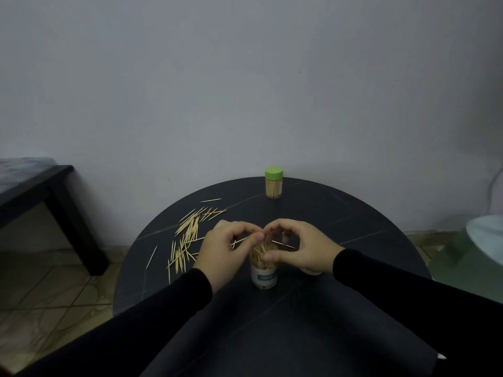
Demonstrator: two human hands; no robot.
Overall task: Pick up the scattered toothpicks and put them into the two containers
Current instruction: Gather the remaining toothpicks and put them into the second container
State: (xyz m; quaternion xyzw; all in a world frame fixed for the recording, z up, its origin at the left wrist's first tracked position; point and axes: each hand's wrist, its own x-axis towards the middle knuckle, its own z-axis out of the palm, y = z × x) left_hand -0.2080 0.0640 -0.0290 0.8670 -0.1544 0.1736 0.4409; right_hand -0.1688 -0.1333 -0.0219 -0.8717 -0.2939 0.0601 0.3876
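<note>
An open clear container (264, 276) with a white label stands near the middle of the round black table (272, 308), holding upright toothpicks. My left hand (226, 251) and my right hand (302, 246) meet over its mouth, fingertips pinched on toothpicks above the opening. A second container (274, 186) with a green lid, full of toothpicks, stands shut at the table's far edge. Scattered toothpicks (187, 235) lie in a loose pile to the left of my left hand. One toothpick (283, 244) lies under my right fingers.
A small white object (310, 272) shows partly under my right palm. A dark low table (40, 191) stands at the left over a tiled floor. A glass table with a pale bowl (484, 238) is at the right. A grey wall is behind.
</note>
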